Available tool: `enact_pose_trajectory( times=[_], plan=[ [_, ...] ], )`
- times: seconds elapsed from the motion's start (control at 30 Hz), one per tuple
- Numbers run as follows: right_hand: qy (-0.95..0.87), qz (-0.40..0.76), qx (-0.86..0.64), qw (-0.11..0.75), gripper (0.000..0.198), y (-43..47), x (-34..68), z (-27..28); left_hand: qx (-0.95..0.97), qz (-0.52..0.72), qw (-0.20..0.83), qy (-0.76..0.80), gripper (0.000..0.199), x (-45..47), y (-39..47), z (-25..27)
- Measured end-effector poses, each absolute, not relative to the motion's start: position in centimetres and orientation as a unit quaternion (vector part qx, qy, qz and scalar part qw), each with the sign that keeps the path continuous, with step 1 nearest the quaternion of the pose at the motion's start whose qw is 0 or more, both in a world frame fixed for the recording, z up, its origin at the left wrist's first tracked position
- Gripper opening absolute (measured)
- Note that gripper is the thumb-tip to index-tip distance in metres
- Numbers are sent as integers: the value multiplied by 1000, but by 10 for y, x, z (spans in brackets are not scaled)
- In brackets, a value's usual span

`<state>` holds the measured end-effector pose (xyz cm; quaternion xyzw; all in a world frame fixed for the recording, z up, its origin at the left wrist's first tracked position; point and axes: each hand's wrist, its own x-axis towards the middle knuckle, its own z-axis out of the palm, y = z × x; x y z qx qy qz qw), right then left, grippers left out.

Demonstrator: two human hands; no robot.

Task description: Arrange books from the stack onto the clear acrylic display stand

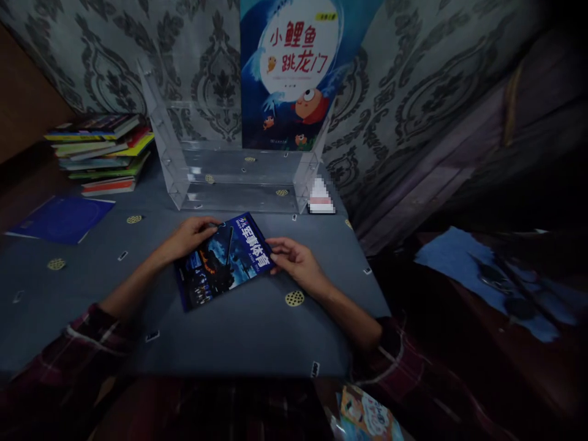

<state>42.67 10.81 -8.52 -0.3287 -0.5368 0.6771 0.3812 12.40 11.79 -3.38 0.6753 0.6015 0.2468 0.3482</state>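
Observation:
A dark blue magazine [225,260] with a tank on its cover lies tilted on the grey tablecloth, near the middle of the table. My left hand [195,236] grips its upper left edge, with the thumb over the cover. On the opposite edge, the fingers of my right hand [296,263] are closed round the magazine's right side. Just behind it stands a clear acrylic rack [172,159] with stepped tiers. A large blue picture book [294,122] with orange fish rests upright at the rack's upper right.
Several books [103,153] are stacked at the back left, with a flat blue booklet [64,217] in front. A small white object [321,199], partly blurred out, stands by the rack's right side. Blue cloth [452,260] lies at the right; a colourful book [367,413] sits below the table's front edge.

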Motion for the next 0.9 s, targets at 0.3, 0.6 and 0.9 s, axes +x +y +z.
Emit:
enact_pose_trajectory(
  times=[0.3, 0.6, 0.9],
  plan=[
    [-553, 673, -330, 363, 31, 108, 427, -84, 840, 159, 70, 514, 43, 204, 47, -41],
    [-629, 523, -429, 384, 24, 106, 437, -76, 863, 124, 18, 489, 41, 218, 39, -60],
    [-676, 470, -422, 379, 27, 102, 438, -71, 870, 76, 3, 488, 53, 222, 38, -59]
  ],
)
